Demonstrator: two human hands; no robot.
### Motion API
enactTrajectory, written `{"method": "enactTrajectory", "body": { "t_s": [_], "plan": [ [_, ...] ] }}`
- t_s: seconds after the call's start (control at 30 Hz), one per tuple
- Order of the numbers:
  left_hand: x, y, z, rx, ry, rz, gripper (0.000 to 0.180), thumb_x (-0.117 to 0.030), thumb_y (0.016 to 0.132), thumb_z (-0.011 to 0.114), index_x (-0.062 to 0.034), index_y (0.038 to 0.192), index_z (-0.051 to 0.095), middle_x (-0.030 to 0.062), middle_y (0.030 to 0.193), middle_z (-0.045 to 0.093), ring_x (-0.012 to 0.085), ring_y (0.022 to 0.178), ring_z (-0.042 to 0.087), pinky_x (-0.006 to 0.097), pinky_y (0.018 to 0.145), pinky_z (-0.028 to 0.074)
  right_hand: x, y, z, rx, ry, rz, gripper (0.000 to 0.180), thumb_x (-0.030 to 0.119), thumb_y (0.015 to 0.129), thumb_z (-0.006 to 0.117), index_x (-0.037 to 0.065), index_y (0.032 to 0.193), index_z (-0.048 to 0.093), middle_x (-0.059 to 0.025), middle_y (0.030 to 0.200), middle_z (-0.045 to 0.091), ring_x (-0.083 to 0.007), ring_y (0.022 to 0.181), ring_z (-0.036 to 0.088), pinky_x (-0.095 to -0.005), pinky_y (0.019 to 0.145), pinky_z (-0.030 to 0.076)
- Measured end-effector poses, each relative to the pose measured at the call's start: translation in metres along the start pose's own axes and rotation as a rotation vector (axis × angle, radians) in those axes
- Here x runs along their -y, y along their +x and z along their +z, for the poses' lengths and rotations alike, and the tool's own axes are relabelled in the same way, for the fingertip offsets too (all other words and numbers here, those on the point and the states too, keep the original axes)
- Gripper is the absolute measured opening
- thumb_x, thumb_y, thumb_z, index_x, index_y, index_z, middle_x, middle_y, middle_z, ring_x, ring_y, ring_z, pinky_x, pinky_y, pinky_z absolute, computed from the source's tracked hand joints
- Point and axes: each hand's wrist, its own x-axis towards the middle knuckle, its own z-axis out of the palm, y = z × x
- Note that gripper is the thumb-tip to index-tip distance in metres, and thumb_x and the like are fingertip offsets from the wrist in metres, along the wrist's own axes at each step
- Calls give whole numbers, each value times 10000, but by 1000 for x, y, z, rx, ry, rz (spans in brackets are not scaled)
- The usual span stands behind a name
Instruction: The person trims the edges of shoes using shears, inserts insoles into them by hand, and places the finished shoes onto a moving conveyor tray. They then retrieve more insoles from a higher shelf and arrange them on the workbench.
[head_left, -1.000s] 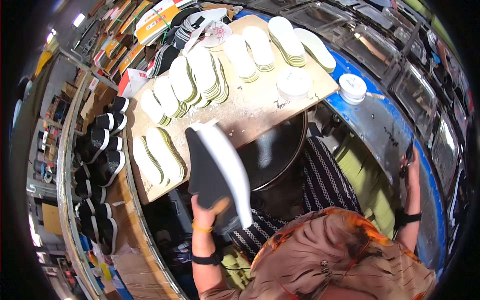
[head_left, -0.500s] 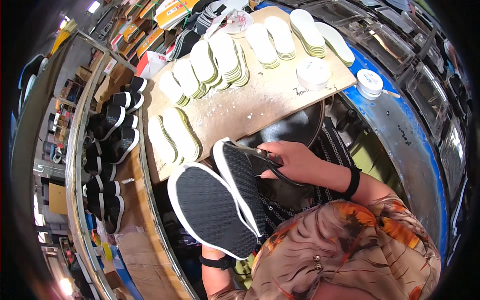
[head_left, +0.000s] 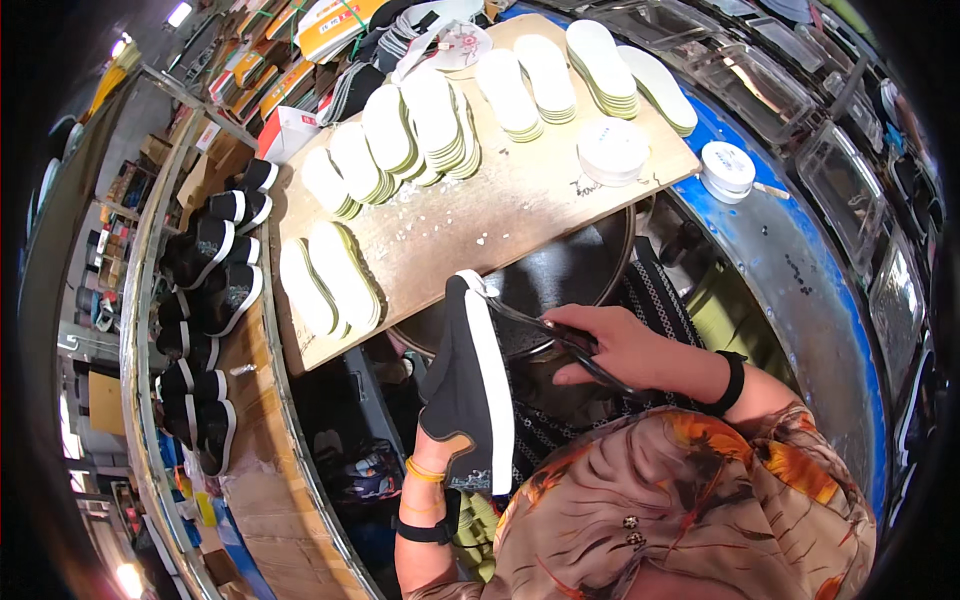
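Observation:
A black shoe [head_left: 460, 370] with a white sole edge stands on end, toe up, its side facing me. My left hand [head_left: 430, 452] reaches into its opening from below and holds it; the fingers are hidden inside. A tan lining shows at the heel. I cannot tell whether a second shoe is behind it. My right hand [head_left: 610, 345] is closed around the dark handles of what look like scissors [head_left: 520, 316], whose tip is close to the shoe's toe. Beyond is a wooden board [head_left: 430, 265] bearing several stacks of white insoles [head_left: 345, 275].
Two round white containers stand at right, one [head_left: 612, 152] on the board and another [head_left: 728, 170] on a blue-edged metal surface [head_left: 800, 250]. Black shoes [head_left: 210, 260] line a shelf at left. A dark round basin [head_left: 550, 280] lies under the board. Boxes [head_left: 288, 133] are piled behind.
The shoe has turned from showing textured black soles, two of them visible, to showing one side and its white edge. My right hand and the scissors have moved slightly right and down.

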Motion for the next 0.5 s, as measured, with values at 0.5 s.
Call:
{"method": "enactTrajectory", "body": {
  "t_s": [0.5],
  "plan": [
    [14,7,6,-221,-1316,-545,223,-37,764,560,37,974,572,106,876,622,167,749,582,300,689,457,-49,-97,-112,-372,-801,551,424,303,690,695,83,1032,577,-192,813,619,-362,784,592,-418,669,456]
  ]
}}
